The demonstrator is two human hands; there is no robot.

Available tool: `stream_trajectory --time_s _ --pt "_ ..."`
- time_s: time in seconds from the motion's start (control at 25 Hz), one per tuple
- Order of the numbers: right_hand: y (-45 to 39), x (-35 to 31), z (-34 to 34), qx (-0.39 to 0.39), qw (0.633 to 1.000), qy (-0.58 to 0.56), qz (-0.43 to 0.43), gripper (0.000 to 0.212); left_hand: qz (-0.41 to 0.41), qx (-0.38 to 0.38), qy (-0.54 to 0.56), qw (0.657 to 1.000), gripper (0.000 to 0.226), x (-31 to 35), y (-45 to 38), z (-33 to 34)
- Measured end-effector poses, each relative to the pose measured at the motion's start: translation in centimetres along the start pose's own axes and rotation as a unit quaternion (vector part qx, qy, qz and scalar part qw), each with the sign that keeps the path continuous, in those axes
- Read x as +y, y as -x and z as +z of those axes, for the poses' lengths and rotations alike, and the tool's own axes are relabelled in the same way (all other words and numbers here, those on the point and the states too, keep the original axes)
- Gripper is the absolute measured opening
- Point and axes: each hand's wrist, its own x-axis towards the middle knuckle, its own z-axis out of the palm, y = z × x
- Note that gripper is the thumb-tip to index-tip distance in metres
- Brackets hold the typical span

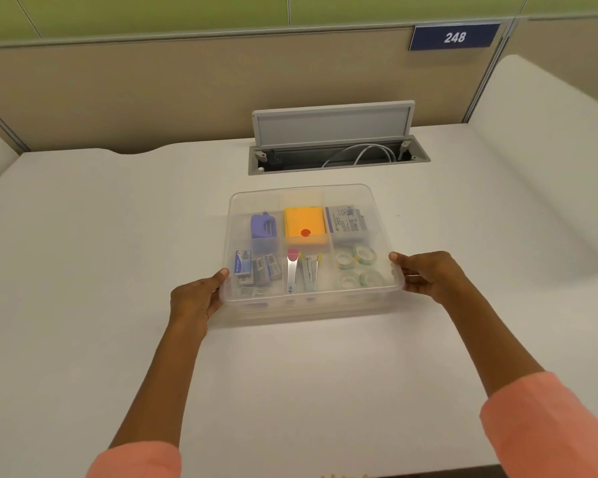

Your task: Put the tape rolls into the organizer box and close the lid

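Note:
A clear plastic organizer box (308,313) stands in the middle of the white desk with its translucent lid (304,198) lying on top. Through the lid I see several green-and-clear tape rolls (358,267) in the near right compartment. My left hand (197,298) grips the lid's near left corner, thumb on top. My right hand (425,274) grips the near right corner the same way. Both sleeves are pink.
Other compartments hold a purple tool (263,227), an orange pad (304,225), a grey packet (346,222), staple boxes (256,269) and metal clips (301,274). Behind the box an open cable hatch (335,146) is set into the desk (118,270). A partition wall stands behind.

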Motion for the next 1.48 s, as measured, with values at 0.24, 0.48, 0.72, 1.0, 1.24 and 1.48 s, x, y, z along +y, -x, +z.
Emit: stream_trajectory --time_s 0.24,0.48,0.72,1.0,1.24,1.48 --pt "1.8 2.3 -0.9 -0.065 0.997 -0.033 0.027 0.033 -0.097 -0.102 0.026 0.990 0.024 -0.8 1.8 -1.4" --pt "1.7 2.1 -1.1 -0.165 0.965 -0.196 0.051 0.047 -0.134 -0.197 0.157 0.959 0.046 -0.8 2.0 -1.6" --pt "1.6 3.1 -0.6 -0.131 0.970 -0.192 0.069 0.037 -0.146 -0.155 0.170 0.962 0.052 -2.0 2.3 -1.4" --pt "1.1 3.4 -1.0 -0.093 0.985 -0.144 0.018 0.034 -0.070 -0.097 0.089 0.989 0.042 -2.2 2.4 -1.1" --pt "0.6 4.0 -1.4 -0.064 0.990 -0.115 -0.052 0.036 0.014 -0.038 -0.029 0.999 0.048 -1.8 2.8 -0.8" --pt "0.4 3.8 -1.6 -0.084 0.992 -0.073 -0.060 0.047 0.104 -0.028 -0.148 0.983 0.044 -1.1 2.9 -0.2"
